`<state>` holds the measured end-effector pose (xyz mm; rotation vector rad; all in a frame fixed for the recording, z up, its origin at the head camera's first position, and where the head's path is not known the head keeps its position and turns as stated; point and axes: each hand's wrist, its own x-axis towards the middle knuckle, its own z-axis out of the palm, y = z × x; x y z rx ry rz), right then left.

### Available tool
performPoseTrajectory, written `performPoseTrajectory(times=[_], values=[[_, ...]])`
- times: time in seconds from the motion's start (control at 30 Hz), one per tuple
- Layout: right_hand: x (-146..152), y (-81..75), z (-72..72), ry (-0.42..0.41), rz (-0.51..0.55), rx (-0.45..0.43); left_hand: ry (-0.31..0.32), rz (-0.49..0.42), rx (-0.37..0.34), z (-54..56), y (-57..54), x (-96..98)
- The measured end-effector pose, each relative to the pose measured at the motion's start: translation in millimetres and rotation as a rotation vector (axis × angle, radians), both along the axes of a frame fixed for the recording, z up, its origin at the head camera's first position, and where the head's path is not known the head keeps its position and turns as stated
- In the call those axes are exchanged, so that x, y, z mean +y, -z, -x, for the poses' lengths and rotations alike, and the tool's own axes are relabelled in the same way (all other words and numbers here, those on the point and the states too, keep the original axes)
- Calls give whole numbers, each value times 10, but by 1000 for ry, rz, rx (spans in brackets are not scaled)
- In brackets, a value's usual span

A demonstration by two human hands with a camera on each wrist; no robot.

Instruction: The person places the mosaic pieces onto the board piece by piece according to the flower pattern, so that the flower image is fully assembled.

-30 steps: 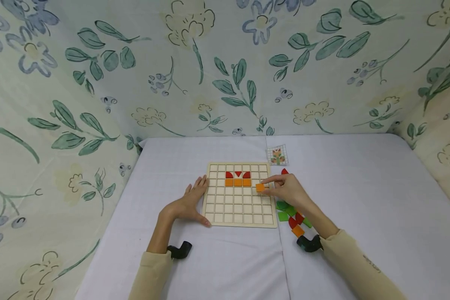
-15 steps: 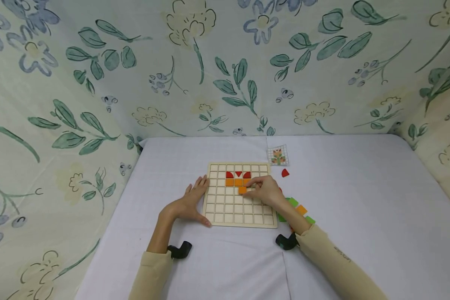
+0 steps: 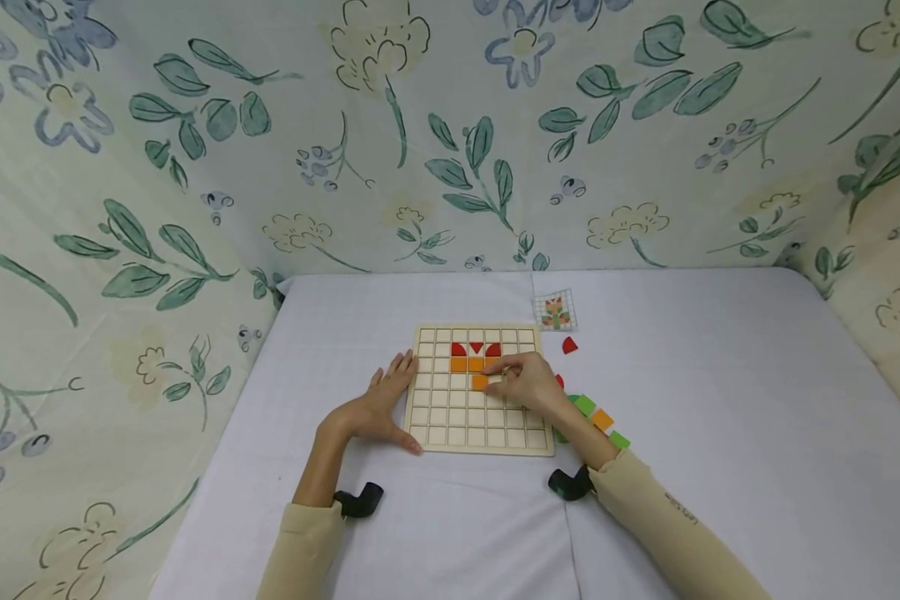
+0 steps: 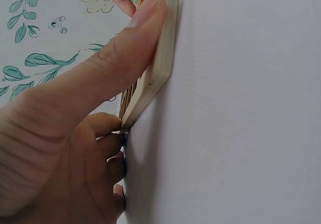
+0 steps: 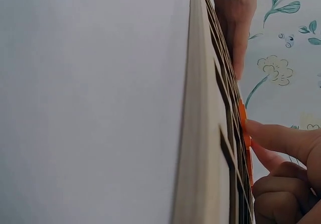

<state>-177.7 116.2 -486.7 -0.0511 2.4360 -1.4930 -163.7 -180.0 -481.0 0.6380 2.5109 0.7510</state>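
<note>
A wooden grid board [image 3: 439, 414] lies on the white-covered table. My left hand [image 3: 378, 412] rests along its left side, fingers spread, the thumb [image 4: 118, 53] touching the near corner. Over the middle of the grid, my right hand [image 3: 531, 385] pinches an orange square tile [image 3: 480, 382] between thumb and index finger, just below a row of orange tiles [image 3: 459, 365]. Whether the tile is fully down in its cell, I cannot tell. Red pieces [image 3: 458, 350], two curved and one triangular, sit above that row. The right fingers partly cover the rightmost orange tile.
Green and orange loose tiles [image 3: 602, 419] lie right of the board, partly under the right forearm. A red curved piece [image 3: 569, 345] lies farther back, near a small card with a gridded flower pattern [image 3: 555, 311]. Floral cloth [image 3: 390, 167] hangs behind the table.
My right hand has carried the orange tile leftward from the board's right side to the middle, below the orange row. My left hand has stayed put.
</note>
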Motion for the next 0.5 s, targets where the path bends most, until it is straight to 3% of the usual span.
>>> performPoseTrajectory(times=[0.5], values=[[-63,-22,59,0,-47,10,10,1,5,5,9,-7]])
